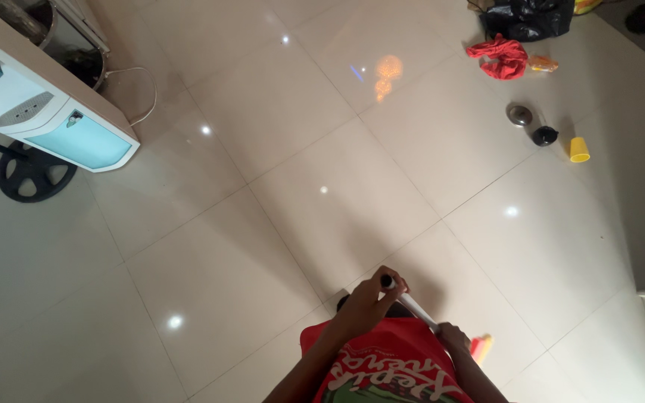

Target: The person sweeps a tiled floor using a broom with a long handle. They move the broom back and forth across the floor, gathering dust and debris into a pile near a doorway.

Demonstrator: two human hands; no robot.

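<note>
Head view: red printed shirt (pixel 393 366) fills the bottom edge, closest to the lens; just above it the left hand (pixel 371 298) is wrapped over the top end of a pale stick handle (pixel 412 304), fingers (pixel 391 285) curled fully closed round it, dark end cap poking out past the knuckles; the right hand (pixel 453 339) sits lower on the same handle, fingers closed on it too as far as I can tell, partly hidden by the shirt; handle runs diagonally between the two grips, top end at the left fingers, lower end going down past the right fingers; a red-and-yellow piece (pixel 481 345) shows just beside the right fingers, cannot tell whether it is part of the tool; tool head is out of sight.

Step in hand, as a judgement: two-handed hold on a long-handled floor tool, mid-stroke or about to stroke; a next stroke would call for both grips staying firm while the handle swings over the tiled floor (pixel 322 186).

Well away from the fingers, far side of the floor: yellow cup (pixel 579 149), small dark pot (pixel 544 136), round metal lid (pixel 519 114), red cloth (pixel 500 58), black bag (pixel 528 19); far left of the fingers, a white and light-blue appliance (pixel 54 123) and a black wheel (pixel 33 173).
</note>
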